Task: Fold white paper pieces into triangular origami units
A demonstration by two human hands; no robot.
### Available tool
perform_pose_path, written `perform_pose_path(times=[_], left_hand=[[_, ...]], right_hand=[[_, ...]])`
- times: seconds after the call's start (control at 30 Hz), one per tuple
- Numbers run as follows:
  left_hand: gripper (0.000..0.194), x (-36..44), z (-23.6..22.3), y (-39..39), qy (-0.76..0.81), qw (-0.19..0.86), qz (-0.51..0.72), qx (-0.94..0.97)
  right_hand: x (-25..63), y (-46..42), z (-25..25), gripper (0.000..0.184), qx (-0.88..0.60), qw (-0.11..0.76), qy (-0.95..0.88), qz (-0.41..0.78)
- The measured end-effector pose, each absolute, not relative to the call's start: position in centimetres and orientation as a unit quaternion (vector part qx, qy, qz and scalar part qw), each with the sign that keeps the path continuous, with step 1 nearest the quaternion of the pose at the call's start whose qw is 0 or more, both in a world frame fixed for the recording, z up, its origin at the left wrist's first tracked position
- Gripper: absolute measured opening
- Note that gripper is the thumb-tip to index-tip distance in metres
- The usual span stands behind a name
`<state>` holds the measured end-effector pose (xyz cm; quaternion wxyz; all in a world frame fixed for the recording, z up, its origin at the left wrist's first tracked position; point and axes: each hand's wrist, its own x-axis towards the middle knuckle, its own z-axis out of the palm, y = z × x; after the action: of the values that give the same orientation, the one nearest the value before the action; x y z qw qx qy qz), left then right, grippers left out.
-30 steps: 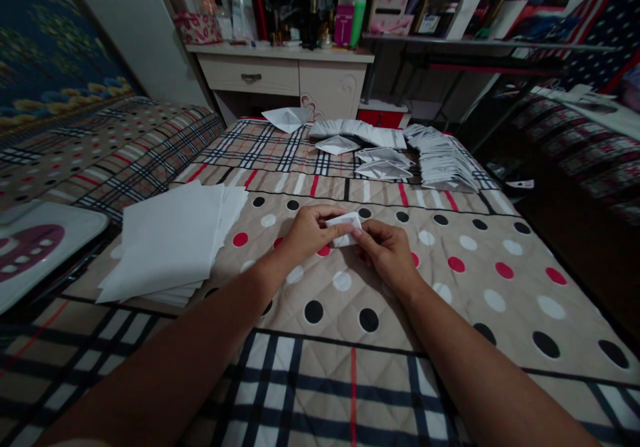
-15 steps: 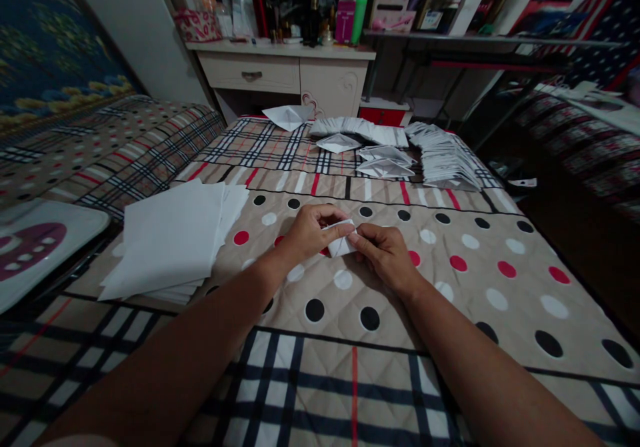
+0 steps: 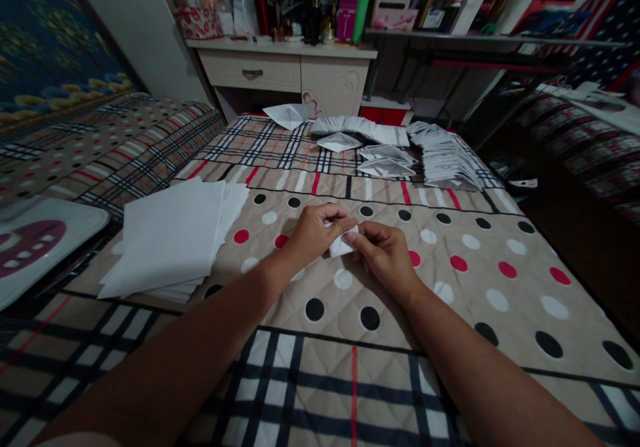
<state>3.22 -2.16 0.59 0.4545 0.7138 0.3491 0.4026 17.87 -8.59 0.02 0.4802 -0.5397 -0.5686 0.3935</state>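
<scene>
A small folded piece of white paper is held between my two hands, just above the dotted bedspread. My left hand grips its upper left part, thumb on top along the edge. From the other side my right hand pinches the right edge between thumb and fingers. The fingers behind the paper are partly hidden. To the left lies a stack of flat white paper sheets. Farther back are folded paper pieces, a single one beside them, and a long packed row of them.
The patterned bedspread covers the surface under my hands. A larger folded paper lies at the far edge. A white board with a purple print stands at the left. Behind are a cream dresser and a metal-legged table.
My left thumb has shifted slightly up and right across the folded paper, and the paper's visible shape now looks more triangular. My right hand stays nearly in place. The stacks are unchanged.
</scene>
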Motion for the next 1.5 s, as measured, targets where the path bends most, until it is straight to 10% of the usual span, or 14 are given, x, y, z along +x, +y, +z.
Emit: perform_pose_path(times=[0.27, 1.03, 1.33, 1.5], left_hand=[[0.037, 3.8, 0.0, -2.1, 0.316, 0.656, 0.376, 0.574], [0.024, 3.0, -0.2, -1.2, 0.419, 0.525, 0.472, 0.57], [0.051, 3.5, -0.1, -1.5, 0.354, 0.654, 0.429, 0.513], [0.031, 3.4, -0.3, -1.4, 0.397, 0.579, 0.417, 0.578]], right_hand=[[17.6, -8.3, 0.2, 0.032, -0.527, 0.594, -0.45, 0.409], [18.0, -8.3, 0.3, 0.041, -0.527, 0.46, -0.544, 0.463], [17.8, -8.4, 0.4, 0.036, -0.569, 0.521, -0.504, 0.388], [17.7, -8.4, 0.3, 0.039, -0.556, 0.51, -0.514, 0.408]])
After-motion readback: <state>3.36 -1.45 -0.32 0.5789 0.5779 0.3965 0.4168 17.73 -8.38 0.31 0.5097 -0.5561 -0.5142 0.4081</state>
